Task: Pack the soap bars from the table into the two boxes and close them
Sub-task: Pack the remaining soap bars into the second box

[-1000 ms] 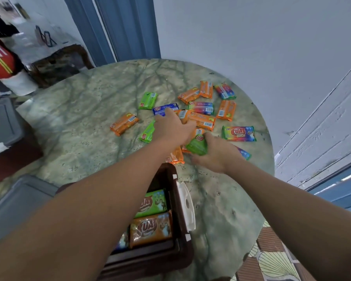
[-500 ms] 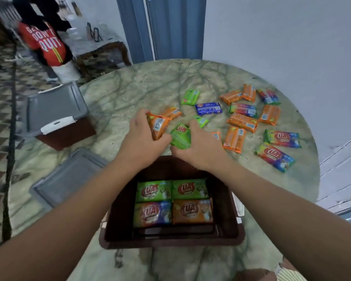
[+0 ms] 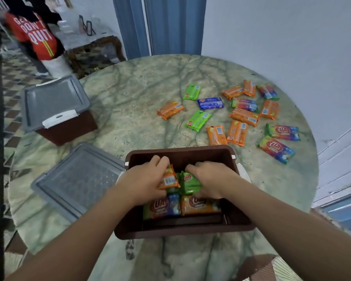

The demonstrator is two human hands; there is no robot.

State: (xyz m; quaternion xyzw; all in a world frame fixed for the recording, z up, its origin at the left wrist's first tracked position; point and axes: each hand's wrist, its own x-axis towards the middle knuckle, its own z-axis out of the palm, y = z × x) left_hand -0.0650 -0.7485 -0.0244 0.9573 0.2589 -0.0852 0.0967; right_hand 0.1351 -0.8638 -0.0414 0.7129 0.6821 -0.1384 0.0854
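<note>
An open brown box (image 3: 180,230) stands at the near edge of the round marble table (image 3: 130,118). Both my hands are inside it. My left hand (image 3: 144,183) grips an orange soap bar (image 3: 169,179). My right hand (image 3: 211,179) holds a green soap bar (image 3: 189,182). Two bars, a multicoloured one (image 3: 162,206) and an orange one (image 3: 200,204), lie flat in the box below my hands. Several loose soap bars (image 3: 243,116) in orange, green, blue and rainbow wrappers are scattered on the table's right side. A second brown box (image 3: 69,126) with a grey lid on it sits far left.
A loose grey lid (image 3: 77,179) lies on the table left of the open box. A person in a red shirt (image 3: 34,35) stands at the far left by a small side table (image 3: 93,43). A white wall and blue door frame lie behind.
Both hands have moved back from the pile of bars and down into the open box, carrying the orange and green bars with them. The view has tilted toward the box.
</note>
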